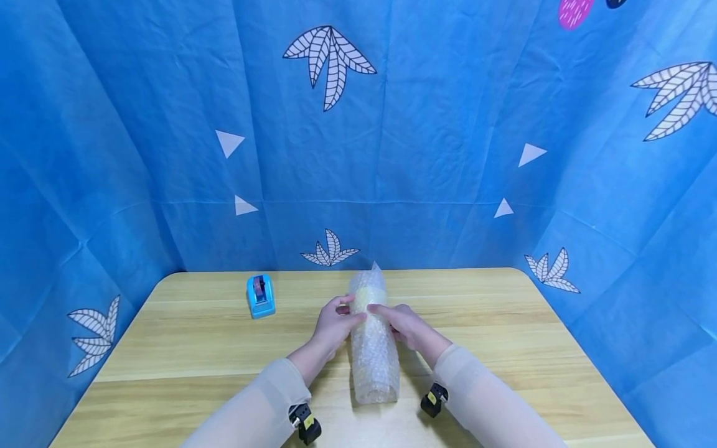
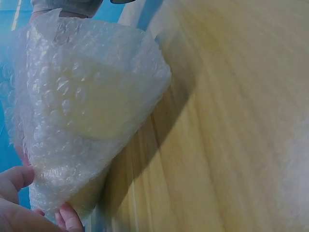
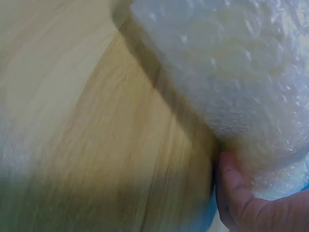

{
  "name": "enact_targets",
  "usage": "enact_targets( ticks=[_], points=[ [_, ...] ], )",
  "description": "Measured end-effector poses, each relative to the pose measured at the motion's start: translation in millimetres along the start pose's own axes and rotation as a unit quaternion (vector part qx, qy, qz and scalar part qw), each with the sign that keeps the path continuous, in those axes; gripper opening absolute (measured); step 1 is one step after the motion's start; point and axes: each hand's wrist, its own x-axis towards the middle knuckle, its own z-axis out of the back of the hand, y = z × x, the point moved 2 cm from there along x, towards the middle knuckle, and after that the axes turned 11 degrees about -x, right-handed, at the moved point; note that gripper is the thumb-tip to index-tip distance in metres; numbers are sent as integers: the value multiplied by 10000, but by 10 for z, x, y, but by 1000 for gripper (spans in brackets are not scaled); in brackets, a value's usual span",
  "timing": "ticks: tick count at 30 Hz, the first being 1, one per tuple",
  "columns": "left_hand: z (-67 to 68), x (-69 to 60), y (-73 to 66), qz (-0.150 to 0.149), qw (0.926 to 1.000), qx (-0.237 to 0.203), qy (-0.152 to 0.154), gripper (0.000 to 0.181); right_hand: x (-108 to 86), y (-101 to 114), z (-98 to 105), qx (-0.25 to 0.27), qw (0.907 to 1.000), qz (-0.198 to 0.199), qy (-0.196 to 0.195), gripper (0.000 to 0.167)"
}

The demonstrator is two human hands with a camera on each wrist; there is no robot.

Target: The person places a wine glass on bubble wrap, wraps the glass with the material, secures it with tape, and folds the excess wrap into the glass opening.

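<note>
A roll of clear bubble wrap (image 1: 375, 361) lies lengthwise on the wooden table, with something pale yellow showing through its layers. My left hand (image 1: 335, 322) grips its left side, thumb on top and fingers down the side. From the right, my right hand (image 1: 411, 326) holds the same roll, its thumb lying across the top. In the left wrist view, the bubble wrap (image 2: 91, 96) fills the left half, with left fingertips (image 2: 70, 217) against it. The right wrist view shows right fingers (image 3: 234, 181) along the wrap's lower edge. What is inside cannot be made out.
A blue tape dispenser (image 1: 260, 297) stands at the table's back left. Blue patterned cloth (image 1: 381, 155) hangs behind the wooden table (image 1: 207, 348) and at both sides. The roll's far end reaches close to the back edge.
</note>
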Motion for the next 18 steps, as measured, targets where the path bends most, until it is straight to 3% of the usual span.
enact_targets(
  ticks=[12, 18],
  points=[
    [-22, -28, 46, -27, 10000, 29, -86, 58, 22, -34, 3, -168, 9998, -71, -36, 57],
    [7, -66, 10, -299, 9988, 383, -101, 49, 16, -24, 4, -191, 9997, -54, -106, 58]
  ],
)
